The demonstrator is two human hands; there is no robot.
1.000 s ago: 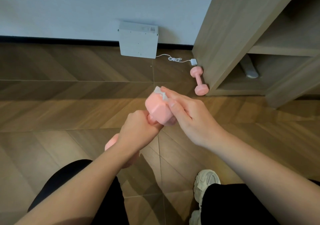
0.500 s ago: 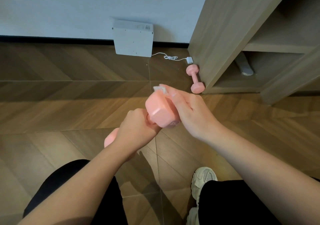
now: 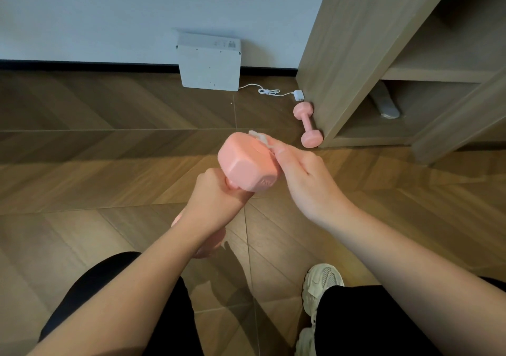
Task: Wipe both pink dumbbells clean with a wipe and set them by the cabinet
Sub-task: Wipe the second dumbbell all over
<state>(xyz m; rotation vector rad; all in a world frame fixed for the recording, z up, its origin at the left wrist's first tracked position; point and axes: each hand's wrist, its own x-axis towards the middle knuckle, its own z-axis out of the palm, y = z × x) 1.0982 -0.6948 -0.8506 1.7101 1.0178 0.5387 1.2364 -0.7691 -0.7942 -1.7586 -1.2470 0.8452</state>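
My left hand (image 3: 216,205) grips the handle of a pink dumbbell (image 3: 247,164), which is held up over the floor with one hexagonal head towards me. The other head shows partly below my left wrist. My right hand (image 3: 304,180) pinches a small white wipe (image 3: 258,136) against the far upper edge of the raised head. A second pink dumbbell (image 3: 307,124) lies on the floor, touching the side of the wooden cabinet (image 3: 342,54).
A white box (image 3: 209,66) leans against the wall, with a white cable and plug (image 3: 298,94) trailing to the cabinet's corner. A grey object (image 3: 384,103) lies on the cabinet's lowest shelf. My knees and a white shoe (image 3: 320,287) are below.
My right hand has slid the wipe along the top edge of the dumbbell head. The raised head has turned slightly. The view has shifted a little.
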